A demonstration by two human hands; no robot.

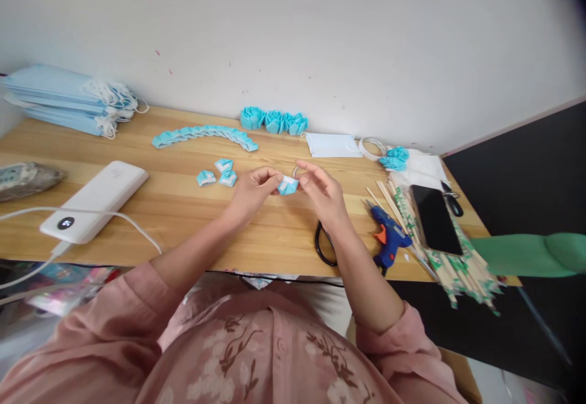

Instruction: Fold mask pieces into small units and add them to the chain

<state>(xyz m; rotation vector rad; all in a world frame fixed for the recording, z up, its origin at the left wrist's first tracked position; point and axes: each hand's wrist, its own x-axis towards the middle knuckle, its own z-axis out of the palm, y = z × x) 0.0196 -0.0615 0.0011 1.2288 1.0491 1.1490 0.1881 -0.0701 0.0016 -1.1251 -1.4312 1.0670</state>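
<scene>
A small folded blue-and-white paper piece (288,187) is pinched between the thumb and fingers of my left hand (254,191), above the table. My right hand (324,193) has its thumb at the piece's right edge, with the index finger raised over it. A thin pale curl, too small to name, shows between those fingertips. To the left of my left hand lie three similar folded pieces (224,172). Behind them a curved chain of folded blue pieces (204,132) stretches across the wood. Three blue paper flowers (273,121) stand by the wall.
Stacked face masks (68,99) and a white power bank (94,202) occupy the left side. At right are a single mask (332,146), a tape roll (372,147), another blue flower (394,158), a blue glue gun (388,233), wrapped chopsticks (462,273) and a phone (436,219).
</scene>
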